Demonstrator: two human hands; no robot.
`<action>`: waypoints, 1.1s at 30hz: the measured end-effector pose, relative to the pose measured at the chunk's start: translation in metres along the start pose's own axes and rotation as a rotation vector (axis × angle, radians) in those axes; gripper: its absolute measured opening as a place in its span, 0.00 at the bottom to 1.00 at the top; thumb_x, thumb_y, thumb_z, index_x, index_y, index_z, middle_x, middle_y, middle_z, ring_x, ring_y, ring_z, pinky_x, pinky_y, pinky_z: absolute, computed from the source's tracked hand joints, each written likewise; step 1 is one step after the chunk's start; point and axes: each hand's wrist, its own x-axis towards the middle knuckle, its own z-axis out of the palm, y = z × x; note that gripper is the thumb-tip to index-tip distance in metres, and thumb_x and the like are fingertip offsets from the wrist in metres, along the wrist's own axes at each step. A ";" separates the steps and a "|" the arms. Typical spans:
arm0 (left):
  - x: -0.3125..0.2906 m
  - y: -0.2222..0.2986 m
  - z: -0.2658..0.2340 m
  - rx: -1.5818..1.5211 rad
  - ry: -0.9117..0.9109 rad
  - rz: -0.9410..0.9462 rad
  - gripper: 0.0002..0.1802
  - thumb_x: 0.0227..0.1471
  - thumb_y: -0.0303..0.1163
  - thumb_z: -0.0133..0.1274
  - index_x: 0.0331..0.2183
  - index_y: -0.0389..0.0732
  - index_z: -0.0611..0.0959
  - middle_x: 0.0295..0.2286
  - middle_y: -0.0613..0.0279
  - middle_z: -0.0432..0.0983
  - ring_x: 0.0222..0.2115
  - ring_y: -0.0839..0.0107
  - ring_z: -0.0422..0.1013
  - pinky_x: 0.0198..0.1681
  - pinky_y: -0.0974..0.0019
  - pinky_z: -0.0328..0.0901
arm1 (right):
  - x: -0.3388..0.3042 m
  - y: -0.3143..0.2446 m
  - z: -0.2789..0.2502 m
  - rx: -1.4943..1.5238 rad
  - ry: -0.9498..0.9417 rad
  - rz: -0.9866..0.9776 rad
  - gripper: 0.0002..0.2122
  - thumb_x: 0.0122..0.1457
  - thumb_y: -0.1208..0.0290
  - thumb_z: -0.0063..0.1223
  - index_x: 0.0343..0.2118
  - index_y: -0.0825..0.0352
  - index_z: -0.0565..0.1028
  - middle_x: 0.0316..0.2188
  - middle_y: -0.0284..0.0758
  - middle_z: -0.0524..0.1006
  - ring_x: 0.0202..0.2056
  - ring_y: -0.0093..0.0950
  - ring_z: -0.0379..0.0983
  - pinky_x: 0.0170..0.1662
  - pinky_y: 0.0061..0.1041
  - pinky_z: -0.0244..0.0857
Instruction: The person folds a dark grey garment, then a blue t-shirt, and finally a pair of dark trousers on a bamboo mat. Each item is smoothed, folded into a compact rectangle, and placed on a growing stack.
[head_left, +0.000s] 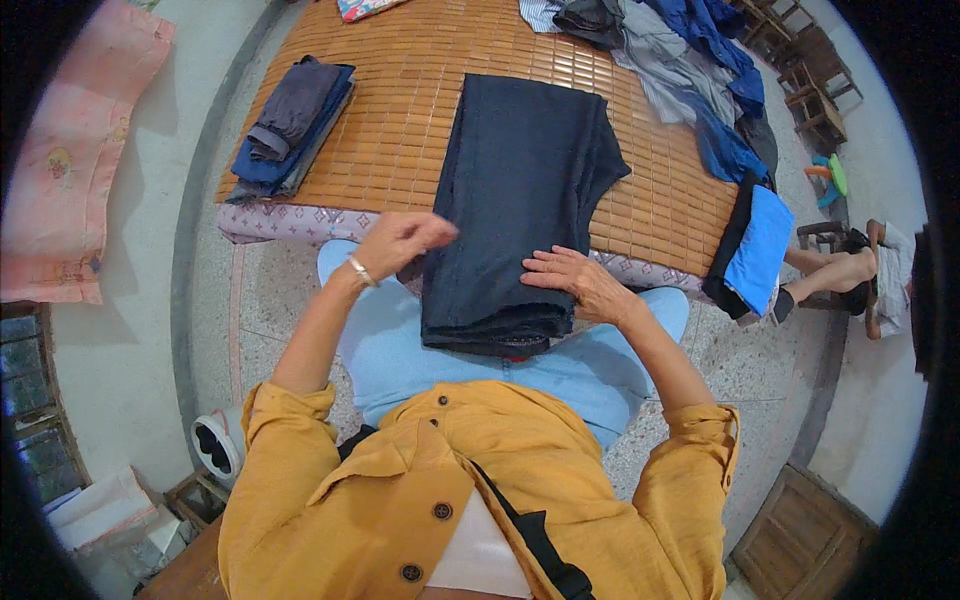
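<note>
Dark navy trousers (510, 200), folded lengthwise, stretch from the bamboo mat (390, 110) over its near edge and onto my lap. The crotch part juts out to the right, and several layers show at the end nearest me. My right hand (578, 285) lies on the right side of the trousers with its fingers stretched flat. Beside their left edge, my left hand (408, 243) hovers with fingers extended to the right, slightly blurred at the tips. No cloth shows gripped in either hand.
Folded clothes are stacked (295, 125) at the mat's left. Loose garments (690, 75) are heaped at the far right. A folded blue and black garment (758, 250) sits on the right corner. Another person's legs (835, 272) and small wooden chairs (812, 75) are farther right.
</note>
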 end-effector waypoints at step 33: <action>0.028 -0.047 0.028 -0.227 0.267 0.055 0.17 0.53 0.40 0.52 0.37 0.35 0.77 0.30 0.63 0.76 0.31 0.73 0.69 0.38 0.68 0.65 | -0.013 0.021 0.011 0.623 0.516 0.581 0.15 0.45 0.74 0.59 0.38 0.70 0.74 0.36 0.36 0.77 0.37 0.28 0.71 0.42 0.25 0.62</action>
